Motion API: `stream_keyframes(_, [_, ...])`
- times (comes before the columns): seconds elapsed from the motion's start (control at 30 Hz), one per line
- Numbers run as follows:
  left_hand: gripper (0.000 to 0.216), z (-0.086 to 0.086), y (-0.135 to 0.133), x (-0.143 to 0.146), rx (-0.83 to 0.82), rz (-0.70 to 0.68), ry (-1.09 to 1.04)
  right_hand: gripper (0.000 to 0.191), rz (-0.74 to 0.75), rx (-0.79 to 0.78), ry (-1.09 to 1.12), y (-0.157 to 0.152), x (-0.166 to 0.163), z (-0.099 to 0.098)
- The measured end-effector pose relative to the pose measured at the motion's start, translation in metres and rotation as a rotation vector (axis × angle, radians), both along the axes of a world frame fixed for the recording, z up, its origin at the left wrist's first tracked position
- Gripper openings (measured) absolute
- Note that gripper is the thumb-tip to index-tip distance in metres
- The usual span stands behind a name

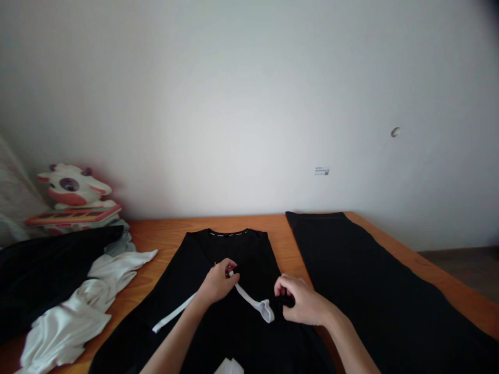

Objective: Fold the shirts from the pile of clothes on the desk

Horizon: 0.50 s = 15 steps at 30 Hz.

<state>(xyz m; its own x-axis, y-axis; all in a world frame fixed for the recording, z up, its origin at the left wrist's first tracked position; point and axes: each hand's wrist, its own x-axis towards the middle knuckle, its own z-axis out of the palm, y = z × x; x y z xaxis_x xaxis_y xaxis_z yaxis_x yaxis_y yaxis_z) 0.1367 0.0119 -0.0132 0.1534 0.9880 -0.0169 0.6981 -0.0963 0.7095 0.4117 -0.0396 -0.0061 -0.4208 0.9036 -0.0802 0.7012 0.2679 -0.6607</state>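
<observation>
A black long top lies spread on the wooden table, its neckline toward the wall. My left hand is over its upper middle, fingers pinched at the end of a white strip. That strip runs right to a small white loop, which looks like a cuff. Just beyond the loop, my right hand grips bunched black fabric between thumb and fingers. Another white band crosses the garment at left, partly behind my left forearm. White fabric shows at the bottom edge.
Black cloth lies flat along the right side of the wooden table. At left are a crumpled white garment, dark clothing and a cow-shaped toy keyboard. A white wall stands behind.
</observation>
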Motion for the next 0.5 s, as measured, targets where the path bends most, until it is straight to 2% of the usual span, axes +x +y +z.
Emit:
stream_keyframes(0.13, [0.029, -0.004, -0.002, 0.004, -0.092, 0.062, -0.268, 0.034, -0.015, -0.038, 0.008, -0.001, 0.0, 0.004])
stream_keyframes(0.2, [0.031, -0.003, -0.004, 0.005, -0.094, 0.083, -0.28, 0.035, -0.019, -0.055, 0.02, -0.001, 0.001, 0.004])
stream_keyframes(0.3, [0.026, 0.0, -0.008, 0.006, -0.015, 0.086, -0.065, 0.035, -0.02, -0.08, 0.015, -0.001, 0.003, 0.003])
stream_keyframes(0.4, [0.029, 0.004, -0.014, 0.008, 0.198, 0.064, 0.223, 0.029, -0.008, -0.105, -0.013, -0.001, 0.005, 0.004])
stream_keyframes(0.47, [0.025, 0.009, -0.02, 0.012, 0.339, -0.033, 0.268, 0.019, -0.003, -0.122, -0.003, -0.001, 0.004, 0.006])
stream_keyframes(0.5, [0.021, 0.011, -0.023, 0.014, 0.379, -0.124, 0.241, 0.017, -0.01, -0.126, 0.014, -0.001, 0.003, 0.007])
